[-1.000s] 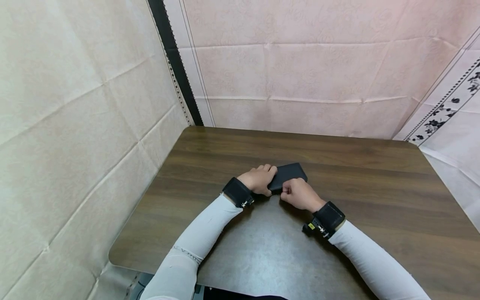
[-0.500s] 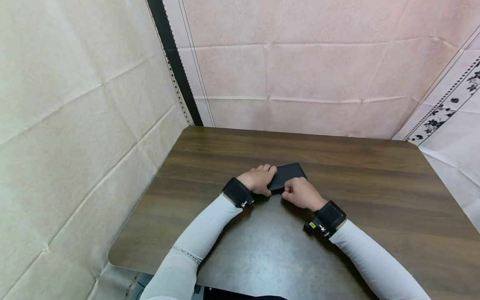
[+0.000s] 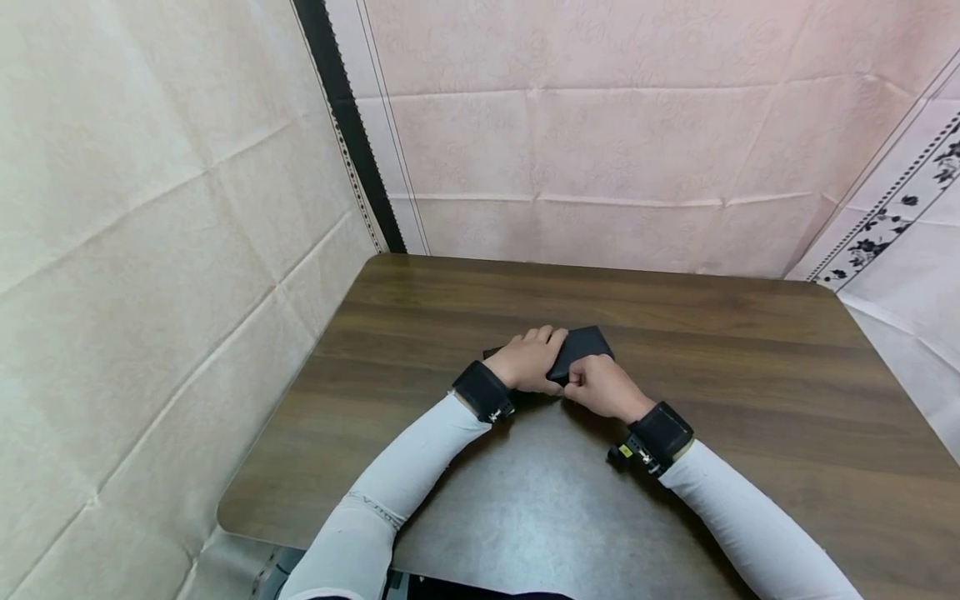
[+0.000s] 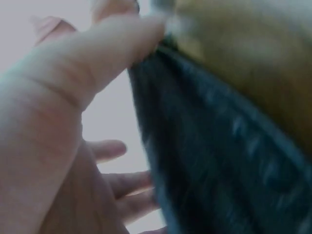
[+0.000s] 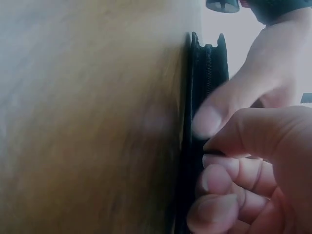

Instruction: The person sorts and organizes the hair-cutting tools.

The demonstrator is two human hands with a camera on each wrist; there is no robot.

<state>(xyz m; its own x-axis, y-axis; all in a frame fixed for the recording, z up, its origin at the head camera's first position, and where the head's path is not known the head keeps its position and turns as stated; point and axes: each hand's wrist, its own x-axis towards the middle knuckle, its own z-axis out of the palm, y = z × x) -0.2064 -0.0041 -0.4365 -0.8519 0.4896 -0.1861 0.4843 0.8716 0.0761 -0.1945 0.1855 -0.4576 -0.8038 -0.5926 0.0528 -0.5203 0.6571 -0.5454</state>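
Note:
A flat black zip wallet (image 3: 583, 342) lies on the brown table in the head view. My left hand (image 3: 527, 362) grips it from the left, with fingers over its top and the thumb at its near edge. The left wrist view shows the thumb (image 4: 122, 44) close to one edge of the dark wallet (image 4: 209, 146), with other fingers behind. At the near edge my right hand (image 3: 602, 387) has curled fingers. In the right wrist view its thumb and forefinger pinch a small dark zip pull (image 5: 214, 151), mostly hidden, below the exposed zip (image 5: 209, 68).
The wooden table (image 3: 712, 333) has rounded corners and spreads around both hands. Pale patterned cloth (image 3: 600, 142) hangs behind it, and more cloth (image 3: 135, 292) hangs on the left. Both wrists wear black bands (image 3: 660, 437).
My left hand has slid right along the wallet, closer to the right hand, and a dark end of the wallet now shows left of it. The right hand has barely shifted.

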